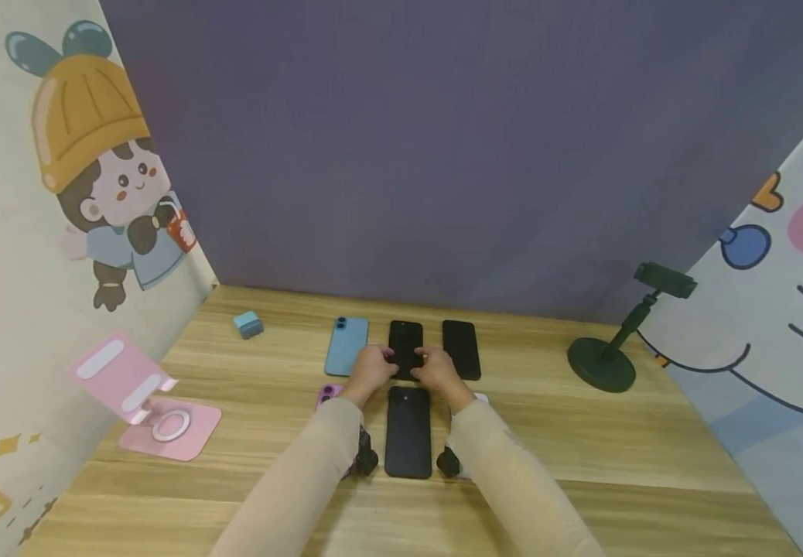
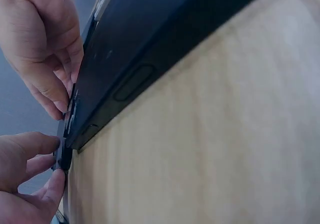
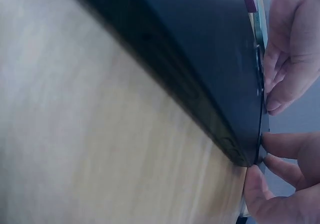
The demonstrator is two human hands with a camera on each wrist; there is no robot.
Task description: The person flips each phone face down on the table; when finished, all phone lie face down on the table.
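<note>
A black phone (image 1: 406, 336) lies in the middle of the back row on the wooden table. My left hand (image 1: 371, 368) pinches its left edge between thumb and fingers, and my right hand (image 1: 438, 370) does the same on the right edge. Both wrist views show the fingertips of the left hand (image 2: 27, 176) and the right hand (image 3: 290, 176) at the phone's sides. Just in front of it lies a larger dark phone (image 1: 408, 433), between my forearms. A blue phone (image 1: 348, 346) is left of my left hand, another black phone (image 1: 461, 350) right of my right hand.
My left sleeve partly covers a purple phone (image 1: 328, 393); a white object (image 1: 481, 398) peeks out behind the right one. A pink folding stand (image 1: 196, 429) and a small blue block (image 1: 248, 325) stand left on the table (image 1: 527, 433). A dark round-based stand (image 1: 602, 365) is at the right.
</note>
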